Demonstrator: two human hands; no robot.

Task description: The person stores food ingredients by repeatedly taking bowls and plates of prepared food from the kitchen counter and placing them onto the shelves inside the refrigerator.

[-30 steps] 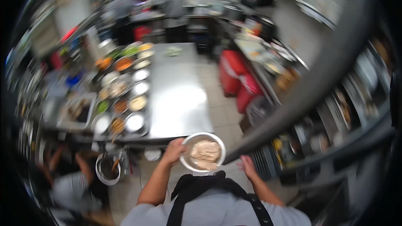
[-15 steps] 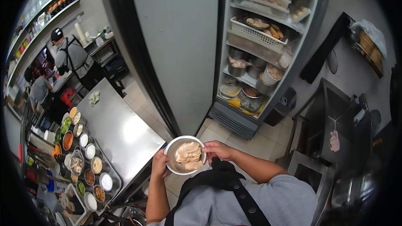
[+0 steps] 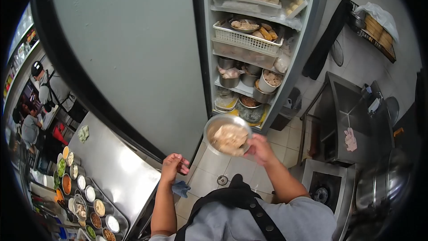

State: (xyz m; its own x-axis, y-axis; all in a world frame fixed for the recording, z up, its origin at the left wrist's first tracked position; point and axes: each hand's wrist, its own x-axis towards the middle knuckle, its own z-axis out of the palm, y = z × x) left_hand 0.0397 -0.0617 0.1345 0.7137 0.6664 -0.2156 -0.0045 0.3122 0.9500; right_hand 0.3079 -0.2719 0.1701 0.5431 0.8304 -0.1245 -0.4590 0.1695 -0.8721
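Observation:
A round metal bowl (image 3: 209,129) holds pale pieces of what looks like raw meat (image 3: 229,138), slightly blurred. My right hand (image 3: 260,150) grips its right rim. To the left, my left hand (image 3: 174,167) is off the bowl, empty, with its fingers loosely apart, near the corner of the steel table. Beyond the bowl stands an open fridge (image 3: 290,69) whose shelves hold a white basket (image 3: 245,39), metal pots and a white container of meat pieces (image 3: 271,80). The fridge door (image 3: 129,53) is swung open at the left.
A steel table (image 3: 116,165) at the left bears several ingredient containers and a green cloth (image 3: 83,134). A sink (image 3: 347,111) with a pink cloth (image 3: 350,139) and a burner (image 3: 321,194) stand at the right. Two people (image 3: 55,91) (image 3: 31,127) are at the far left.
My left hand has let go of the bowl. My right hand has moved the bowl right and forward toward the fridge. The view has turned right, bringing the door and shelves further left.

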